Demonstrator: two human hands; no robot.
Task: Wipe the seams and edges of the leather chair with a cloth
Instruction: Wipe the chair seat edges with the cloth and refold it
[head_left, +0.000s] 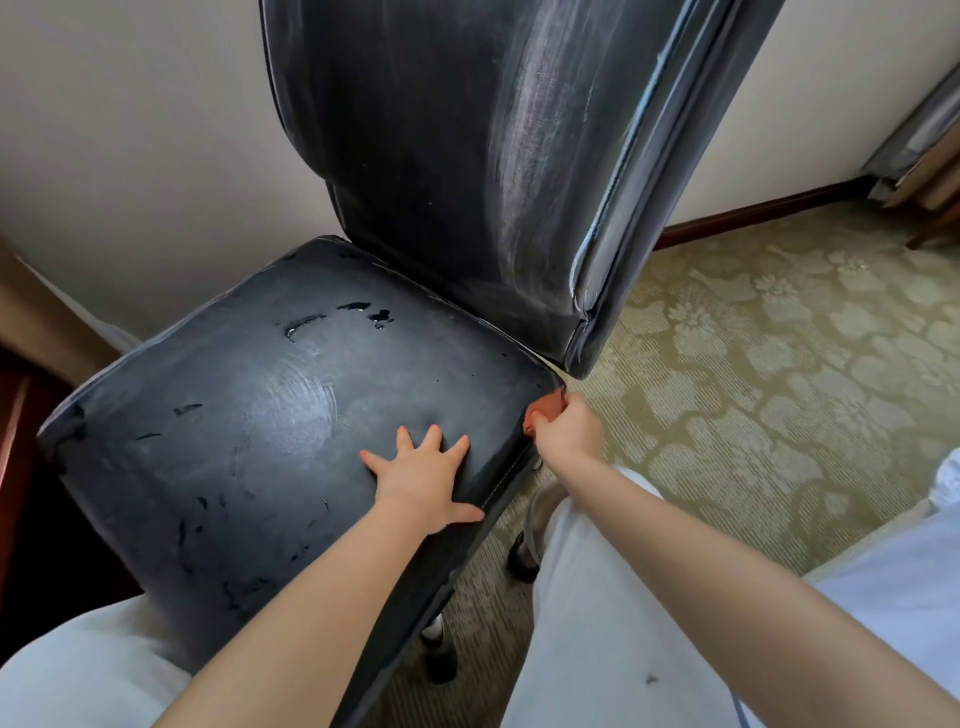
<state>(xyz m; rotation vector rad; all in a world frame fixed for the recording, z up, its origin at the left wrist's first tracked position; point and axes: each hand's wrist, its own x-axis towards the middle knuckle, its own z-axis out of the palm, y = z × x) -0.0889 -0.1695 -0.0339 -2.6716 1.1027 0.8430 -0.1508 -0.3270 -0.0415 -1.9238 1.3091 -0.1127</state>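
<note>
A black leather chair (260, 415) fills the middle of the view, its seat worn and streaked, its tall backrest (467, 156) rising behind. My left hand (423, 478) lies flat with fingers spread on the seat near its right edge. My right hand (566, 428) grips a small orange cloth (543, 410) and holds it against the seat's right rear corner, by the stitched side seam (506, 480). Most of the cloth is hidden inside my fist.
Patterned green carpet (753, 389) spreads to the right of the chair. A cream wall with a dark skirting board (753, 210) runs behind. Dark wooden furniture (21, 415) stands at the left edge. My white trouser legs (597, 623) are close to the chair's front.
</note>
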